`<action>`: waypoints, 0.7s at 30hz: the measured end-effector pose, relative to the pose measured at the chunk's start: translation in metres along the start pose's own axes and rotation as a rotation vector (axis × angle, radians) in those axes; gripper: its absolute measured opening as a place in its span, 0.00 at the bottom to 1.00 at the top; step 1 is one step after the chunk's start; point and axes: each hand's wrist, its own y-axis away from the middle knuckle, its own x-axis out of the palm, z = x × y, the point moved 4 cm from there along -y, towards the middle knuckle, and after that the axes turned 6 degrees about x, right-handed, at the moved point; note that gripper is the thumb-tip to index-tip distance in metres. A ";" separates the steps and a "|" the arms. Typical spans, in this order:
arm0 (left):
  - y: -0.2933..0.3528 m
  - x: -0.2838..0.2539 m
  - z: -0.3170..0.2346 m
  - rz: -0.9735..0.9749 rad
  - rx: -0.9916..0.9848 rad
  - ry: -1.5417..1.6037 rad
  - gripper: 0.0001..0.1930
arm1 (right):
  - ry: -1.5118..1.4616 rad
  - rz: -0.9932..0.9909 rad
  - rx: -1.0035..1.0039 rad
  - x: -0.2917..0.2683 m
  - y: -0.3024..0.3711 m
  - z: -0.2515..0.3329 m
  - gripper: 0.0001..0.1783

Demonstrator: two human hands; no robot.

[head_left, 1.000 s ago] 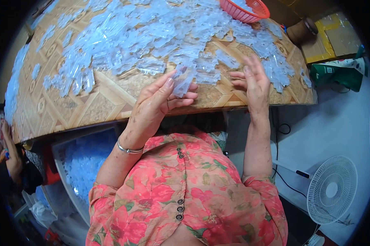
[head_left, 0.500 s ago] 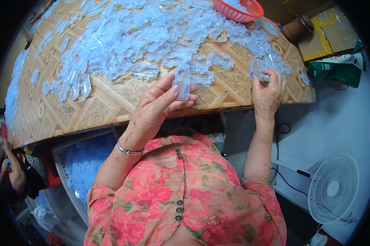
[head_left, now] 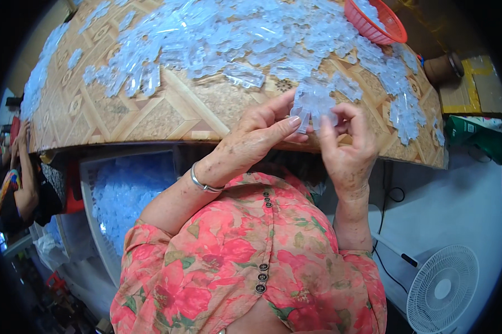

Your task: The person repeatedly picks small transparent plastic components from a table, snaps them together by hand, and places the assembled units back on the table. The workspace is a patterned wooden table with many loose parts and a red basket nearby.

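My left hand [head_left: 251,142] and my right hand [head_left: 348,150] meet in front of me at the near edge of a patterned table [head_left: 151,119]. Between their fingertips they pinch a small clear plastic piece [head_left: 315,106], each hand on one side of it. A silver bangle [head_left: 203,181] circles my left wrist. Behind the hands, a wide heap of clear plastic pieces [head_left: 234,39] covers much of the tabletop.
A red plastic basket [head_left: 376,22] stands at the table's far right. A white bin of clear pieces [head_left: 123,195] sits under the table to my left. A white floor fan [head_left: 443,286] stands at lower right. Another person's arm [head_left: 23,178] shows at far left.
My hands have left the heap and come together near the table edge. The left hand carried a clear piece toward the right hand, and both now grip it.
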 end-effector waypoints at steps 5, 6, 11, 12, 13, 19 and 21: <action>0.008 -0.009 -0.009 0.001 -0.038 0.156 0.24 | -0.250 0.250 -0.091 0.012 -0.006 0.027 0.22; 0.010 -0.008 -0.013 0.018 -0.029 0.157 0.24 | -0.254 0.276 -0.084 0.012 -0.007 0.027 0.24; 0.013 -0.007 -0.021 0.054 -0.012 0.114 0.28 | -0.167 0.334 -0.145 0.013 -0.016 0.019 0.26; 0.013 -0.008 -0.021 0.058 -0.014 0.108 0.29 | -0.174 0.361 -0.135 0.014 -0.016 0.018 0.26; 0.013 -0.008 -0.021 0.061 -0.016 0.101 0.30 | -0.181 0.388 -0.124 0.016 -0.015 0.017 0.27; 0.013 -0.018 -0.011 -0.019 0.013 0.099 0.32 | -0.314 0.324 -0.034 0.016 -0.007 0.013 0.43; 0.013 -0.018 -0.012 -0.010 0.015 0.093 0.33 | -0.267 0.322 -0.080 0.019 -0.006 0.013 0.47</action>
